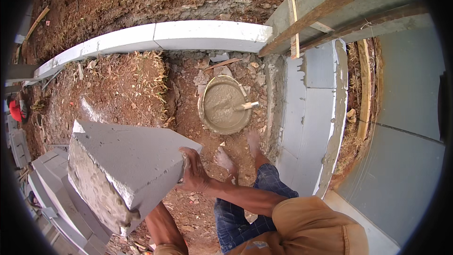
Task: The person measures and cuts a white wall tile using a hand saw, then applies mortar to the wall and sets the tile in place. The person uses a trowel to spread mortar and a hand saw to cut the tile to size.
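A large light-grey aerated concrete block (127,153) is held up tilted at the lower left, in front of my body. Rough wet mortar (94,179) coats its left end face. My right hand (192,170) grips the block's right end, thumb and fingers pressed against its edge. From below, my left forearm (163,229) reaches up behind the block; the hand there is mostly hidden and bears its underside. Beyond my bare feet stands a round bucket (202,113) of grey mortar (224,104), with a light-coloured tool handle (247,106) sticking out to the right.
A low white block wall (207,33) crosses the far side of the trench. To the right rises another block wall (316,113), mortar along its top. Timber beams (330,7) slant overhead at upper right. Several loose blocks (61,198) lie stacked at lower left. Stones litter the reddish soil.
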A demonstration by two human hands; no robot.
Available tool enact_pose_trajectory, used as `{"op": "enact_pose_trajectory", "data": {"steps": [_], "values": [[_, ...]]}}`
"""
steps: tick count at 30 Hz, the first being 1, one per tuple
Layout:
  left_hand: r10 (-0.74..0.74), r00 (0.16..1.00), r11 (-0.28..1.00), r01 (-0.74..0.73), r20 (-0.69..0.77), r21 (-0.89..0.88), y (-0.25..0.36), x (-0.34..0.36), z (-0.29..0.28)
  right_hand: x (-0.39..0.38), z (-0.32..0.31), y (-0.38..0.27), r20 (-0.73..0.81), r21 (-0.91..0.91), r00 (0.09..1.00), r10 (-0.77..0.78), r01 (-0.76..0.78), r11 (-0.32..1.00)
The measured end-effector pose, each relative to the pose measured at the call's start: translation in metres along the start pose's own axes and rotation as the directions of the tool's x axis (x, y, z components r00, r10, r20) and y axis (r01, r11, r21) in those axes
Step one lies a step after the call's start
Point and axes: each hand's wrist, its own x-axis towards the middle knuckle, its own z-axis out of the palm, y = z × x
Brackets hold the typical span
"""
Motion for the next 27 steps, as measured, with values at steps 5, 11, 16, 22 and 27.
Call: {"op": "enact_pose_trajectory", "data": {"steps": [5,11,16,22,27], "values": [[-0.098,0.978,0.995,0.101,0.182,-0.006,0.033,-0.084,0.095,0.027,-0.131,-0.077,0.055,-0.133,0.995,0.080,-0.072,0.988],[-0.255,0.865,0.966,0.206,0.432,0.156,0.089,-0.232,0.194,0.044,-0.319,-0.230,-0.189,-0.299,0.976,0.104,-0.158,0.941],[-0.272,0.368,0.962,0.080,0.889,0.261,0.111,-0.343,0.266,0.006,-0.467,-0.345,-0.409,-0.382,0.889,0.205,-0.371,0.846],[-0.562,-0.071,0.807,0.169,0.824,0.566,0.092,-0.489,0.324,-0.065,-0.575,-0.415,-0.657,-0.302,0.688,0.307,-0.614,0.730],[-0.533,-0.470,0.822,-0.091,0.704,0.562,0.110,-0.518,0.354,-0.101,-0.619,-0.410,-0.739,-0.293,0.563,0.369,-0.763,0.576]]}}
